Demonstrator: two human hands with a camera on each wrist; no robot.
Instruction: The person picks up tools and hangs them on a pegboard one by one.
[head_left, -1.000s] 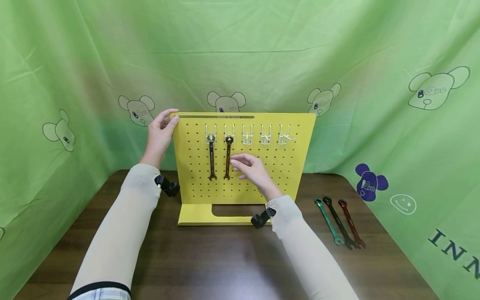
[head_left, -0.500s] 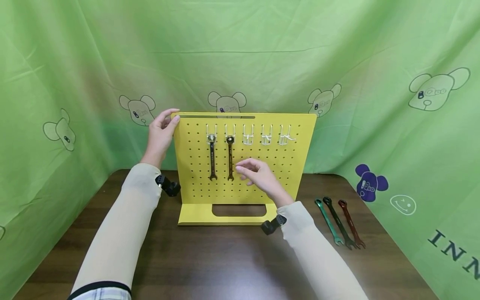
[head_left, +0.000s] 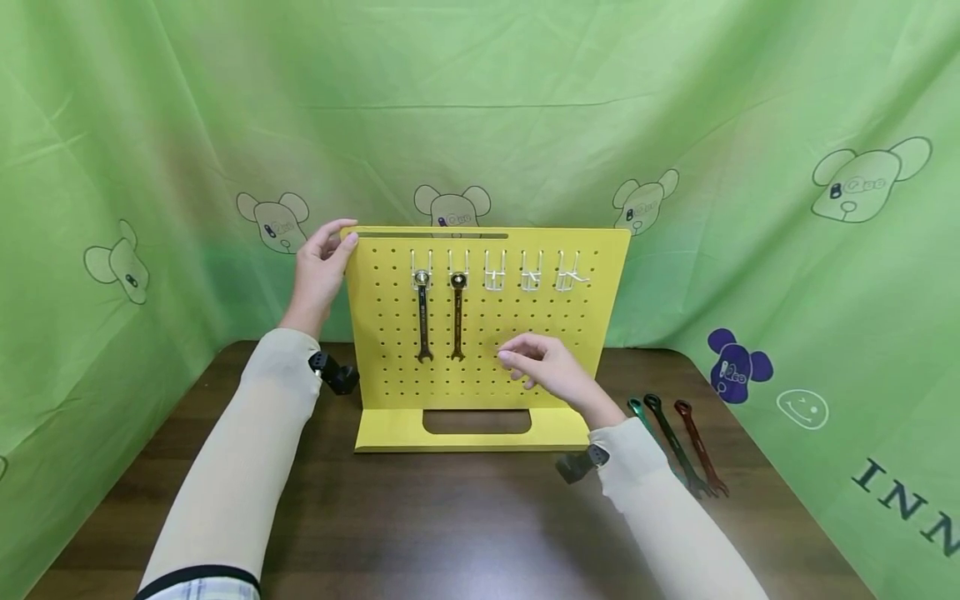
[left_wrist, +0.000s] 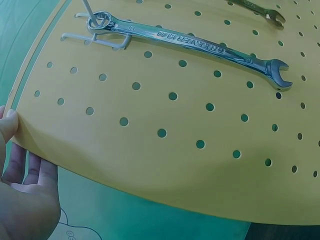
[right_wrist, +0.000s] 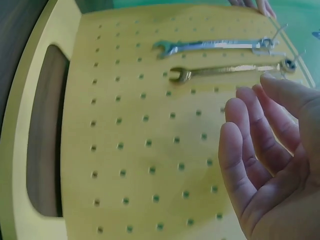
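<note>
1. Drawing back from the brass-toned wrench (head_left: 458, 321), the right hand (head_left: 551, 367) (fingers loosely curved) holds nothing; that wrench seems to hang unaided.
2. The left hand (head_left: 317, 271) pinches the yellow pegboard (head_left: 474, 379) at its top left corner.
3. Two of five white hooks (head_left: 495, 273) carry it and a silver wrench (head_left: 423, 321).
4. Green wrench (head_left: 637, 407), black wrench (head_left: 675, 442), red wrench (head_left: 701, 446) lie rightward on the table (head_left: 450, 533).

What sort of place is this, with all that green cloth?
Probably a makeshift recording booth rather than a real workshop: a patterned green curtain surrounds the table at the back and sides, a yellow pegboard stands there with wrenches hanging, and the person wears wrist cameras.
</note>
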